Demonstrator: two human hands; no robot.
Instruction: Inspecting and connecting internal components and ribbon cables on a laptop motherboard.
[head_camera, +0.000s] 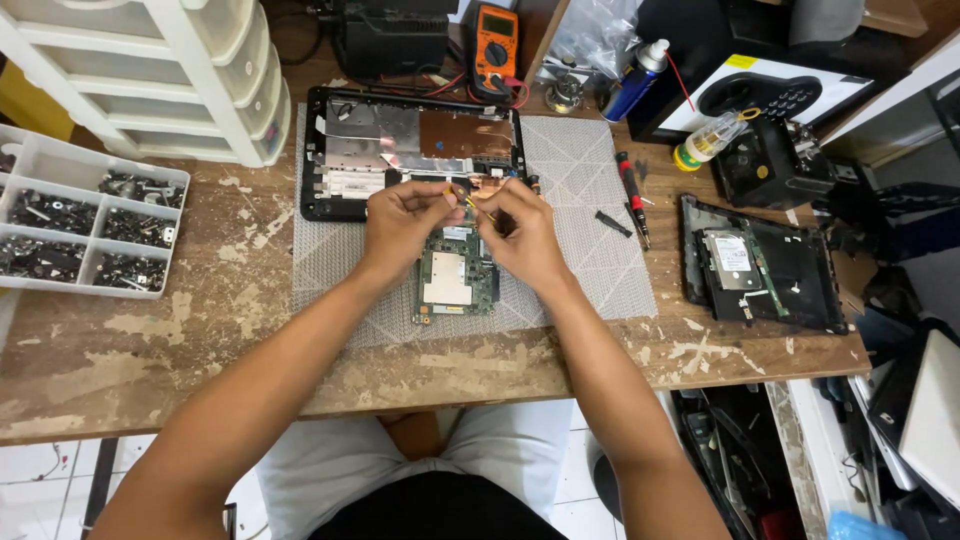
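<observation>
Both hands up over the grey mat (590, 250), meeting just above the green circuit board (455, 280). Left hand (405, 222) curled tight, thumb and forefinger pinched on a small yellow piece (470, 203). Right hand (520, 235) closed the same way, fingertips pressed to the other end of that yellow piece; too small and too hidden by fingers to say what kind of part, possibly a thin wire or a strip of tape. Grip on each side narrow, almost fully shut, nothing else held. Yellow piece hanging between the two hands, over the top edge of the circuit board, just below the opened laptop base (415, 150) with its copper and silver shielding. Circuit board flat on the mat, partly covered by the hands. Off to the right on the mat, a red-and-black screwdriver (632, 195) and a short black bit (613, 223). Far left of the bench (150, 350), a white compartment tray (90, 225) packed with screws. Right edge, a black casing with a hard drive (733, 255) inside. Orange multimeter (495, 45) at the back.
</observation>
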